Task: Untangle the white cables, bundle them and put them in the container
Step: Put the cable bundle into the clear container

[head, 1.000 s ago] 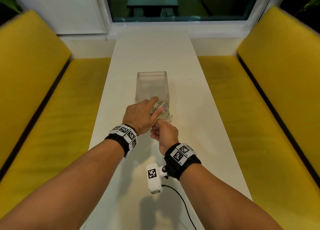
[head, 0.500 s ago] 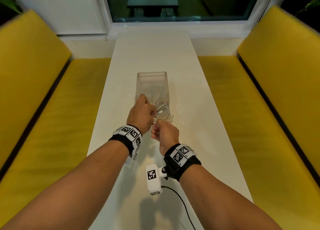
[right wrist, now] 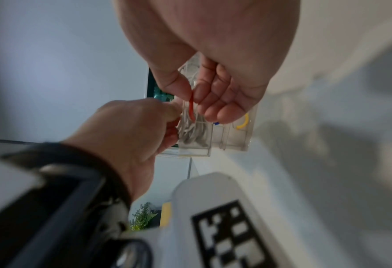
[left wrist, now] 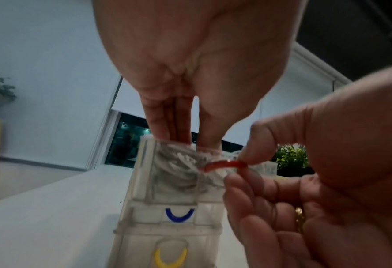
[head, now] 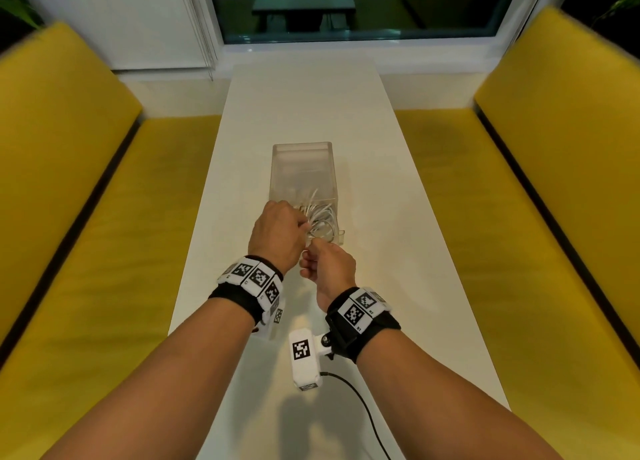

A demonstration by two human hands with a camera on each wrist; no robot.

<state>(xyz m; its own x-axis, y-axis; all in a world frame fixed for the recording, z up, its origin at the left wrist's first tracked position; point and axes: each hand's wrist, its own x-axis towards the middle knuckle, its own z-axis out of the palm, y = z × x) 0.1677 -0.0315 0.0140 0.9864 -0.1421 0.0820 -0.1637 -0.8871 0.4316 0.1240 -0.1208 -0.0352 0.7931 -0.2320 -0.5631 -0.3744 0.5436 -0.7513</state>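
Note:
A clear plastic container (head: 301, 169) stands mid-table. A coil of white cables (head: 322, 222) lies in its near compartment. My left hand (head: 304, 229) reaches down into that compartment, fingers curled on the white cables (left wrist: 181, 163). Just in front of it, my right hand (head: 311, 252) pinches a red elastic band (left wrist: 225, 165) between thumb and forefinger at the coil's near edge. In the right wrist view the red band (right wrist: 191, 107) runs from my right hand (right wrist: 194, 96) down onto the cables (right wrist: 192, 134). How far the band goes round the coil is hidden.
The container's (left wrist: 167, 199) smaller near compartments hold a blue band (left wrist: 179, 216) and a yellow band (left wrist: 169, 259). The narrow white table (head: 311, 96) runs between two yellow benches (head: 104, 217). A black wire (head: 360, 404) trails from my right wrist camera.
My left hand went from lying flat over the coil to curled on it, drawn slightly back and left. The right hand has stayed almost still in front of the container.

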